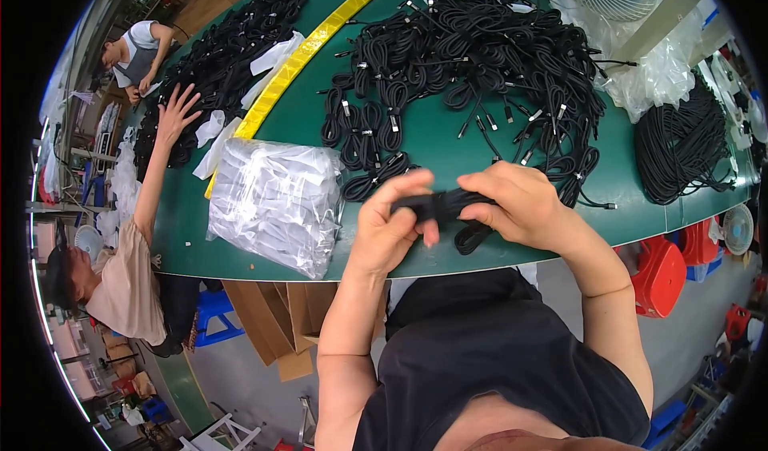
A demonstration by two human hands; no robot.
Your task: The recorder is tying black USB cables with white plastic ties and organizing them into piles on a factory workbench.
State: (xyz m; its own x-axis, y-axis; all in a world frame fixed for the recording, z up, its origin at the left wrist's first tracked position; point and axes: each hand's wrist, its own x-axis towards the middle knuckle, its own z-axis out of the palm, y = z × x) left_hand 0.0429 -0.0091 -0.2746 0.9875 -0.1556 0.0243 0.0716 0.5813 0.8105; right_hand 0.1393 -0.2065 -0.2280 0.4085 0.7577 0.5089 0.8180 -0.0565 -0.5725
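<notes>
Coiled black cable bundle (448, 211): pinched between left hand (390, 227) and right hand (516, 207), above green bench (432, 139) edge, keeping coils gathered. Loose black cable heap (472, 43) at twelve o'clock; clear plastic bag stack (276, 203) at nine o'clock.

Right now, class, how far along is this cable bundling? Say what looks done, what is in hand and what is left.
Done: a row of coiled, tied bundles lies on the green table. In hand: the left hand and right hand grip one black cable coil between them. Left: a big loose tangle of cables behind, and the stack of clear bags looks unused.
</notes>
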